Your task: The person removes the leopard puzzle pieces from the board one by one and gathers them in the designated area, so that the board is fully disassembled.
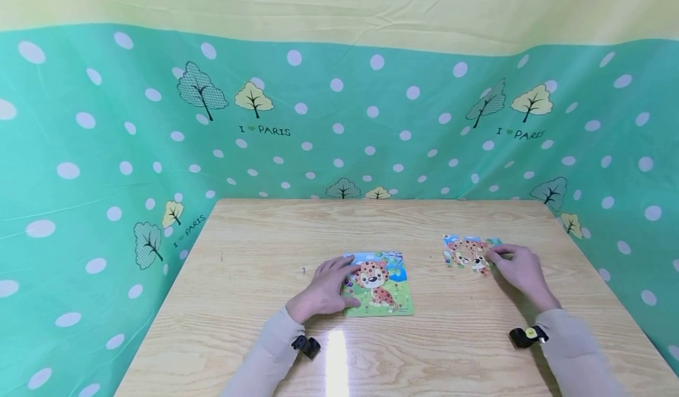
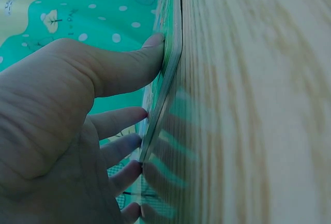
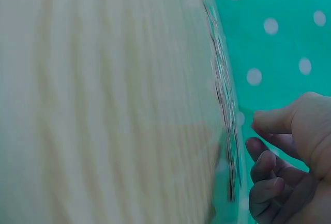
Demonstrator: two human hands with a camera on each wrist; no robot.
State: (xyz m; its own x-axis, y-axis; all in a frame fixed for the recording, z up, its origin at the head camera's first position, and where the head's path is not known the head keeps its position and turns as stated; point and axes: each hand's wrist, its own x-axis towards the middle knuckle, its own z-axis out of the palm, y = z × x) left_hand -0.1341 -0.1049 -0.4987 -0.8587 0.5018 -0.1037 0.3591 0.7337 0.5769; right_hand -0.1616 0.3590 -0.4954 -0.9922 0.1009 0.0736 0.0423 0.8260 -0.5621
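A square picture board (image 1: 383, 295) with a spotted leopard cub on it lies flat on the wooden table. My left hand (image 1: 328, 288) rests on its left side, fingers spread; in the left wrist view the thumb (image 2: 137, 66) presses near the board's edge. To the right lies a cluster of jigsaw pieces (image 1: 464, 252), partly joined into a similar cub picture with gaps in it. My right hand (image 1: 522, 270) is at the cluster's right edge, its fingers bent. The right wrist view shows nothing between the thumb and fingers of that hand (image 3: 289, 157).
The wooden table (image 1: 254, 244) reaches back to a green dotted cloth (image 1: 339, 144) that hangs behind and on both sides. Each wrist wears a small black camera, such as the right one (image 1: 525, 337). A bright light reflection (image 1: 336, 361) lies on the near tabletop.
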